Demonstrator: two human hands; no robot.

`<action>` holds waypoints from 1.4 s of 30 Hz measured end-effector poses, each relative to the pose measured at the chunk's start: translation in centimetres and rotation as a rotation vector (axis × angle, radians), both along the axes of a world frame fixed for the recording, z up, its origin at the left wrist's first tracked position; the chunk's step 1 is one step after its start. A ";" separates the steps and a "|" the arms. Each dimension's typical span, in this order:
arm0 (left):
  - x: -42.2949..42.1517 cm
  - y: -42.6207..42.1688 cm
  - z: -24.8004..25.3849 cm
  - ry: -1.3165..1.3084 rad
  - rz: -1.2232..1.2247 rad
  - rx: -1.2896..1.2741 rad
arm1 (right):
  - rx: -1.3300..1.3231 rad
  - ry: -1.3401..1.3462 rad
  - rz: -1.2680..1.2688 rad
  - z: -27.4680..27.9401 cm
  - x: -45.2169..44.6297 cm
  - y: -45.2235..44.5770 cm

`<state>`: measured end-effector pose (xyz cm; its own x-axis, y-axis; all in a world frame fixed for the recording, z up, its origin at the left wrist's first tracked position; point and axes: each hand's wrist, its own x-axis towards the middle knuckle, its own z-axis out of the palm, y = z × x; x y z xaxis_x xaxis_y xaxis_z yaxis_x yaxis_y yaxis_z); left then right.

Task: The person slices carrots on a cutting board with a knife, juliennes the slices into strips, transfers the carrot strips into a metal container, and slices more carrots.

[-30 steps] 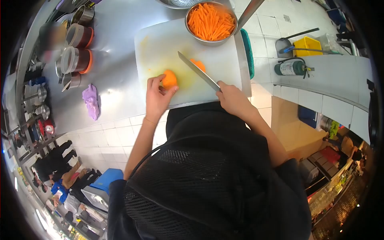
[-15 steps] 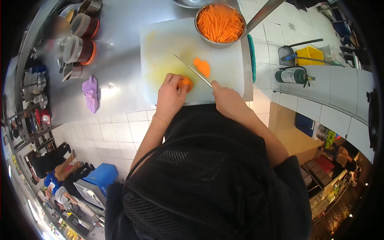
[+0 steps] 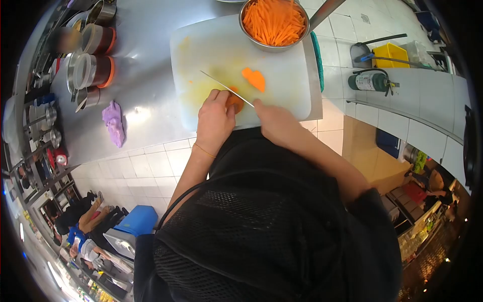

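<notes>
My left hand is closed on a piece of carrot, pressing it to the white cutting board. In my right hand is the handle of a knife. The blade slants up and left across the carrot, just beyond my left fingertips; whether it has cut in, I cannot tell. Thin orange carrot slices lie flat on the board right of the blade. A metal bowl heaped with carrot strips stands at the board's far right corner.
On the steel counter, a purple cloth lies left of the board. Tubs of dark red contents stand at the far left. A metal post rises beside the bowl. Other people are at the lower left.
My right hand has moved left, bringing the knife from beside the carrot to over it. The left hand still holds the carrot. The whole view has shifted slightly.
</notes>
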<state>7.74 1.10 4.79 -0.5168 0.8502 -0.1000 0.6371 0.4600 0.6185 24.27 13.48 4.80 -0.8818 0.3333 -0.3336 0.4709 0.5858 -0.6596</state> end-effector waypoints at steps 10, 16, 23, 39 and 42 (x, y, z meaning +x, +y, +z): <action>-0.2 0.0 -0.5 -0.003 0.031 0.085 | -0.117 -0.362 0.026 9.3 3.5 1.2; -0.1 -0.3 -0.7 -0.014 0.005 0.080 | -0.002 0.037 -0.031 -3.1 -1.8 -0.6; -0.3 -0.2 -0.6 -0.001 0.000 0.079 | -0.123 -0.085 -0.043 5.6 1.5 0.6; -0.3 -0.2 -0.7 -0.049 0.029 0.095 | -0.118 -0.075 -0.077 3.4 0.2 -0.4; -0.3 -0.4 -0.9 -0.054 0.013 0.115 | -0.080 0.036 -0.089 -0.6 -2.1 -1.0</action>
<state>7.41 0.68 3.86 -0.5243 0.8510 -0.0304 0.5958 0.3921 0.7009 22.14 12.44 4.25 -0.8619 0.3844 -0.3306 0.4937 0.4876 -0.7201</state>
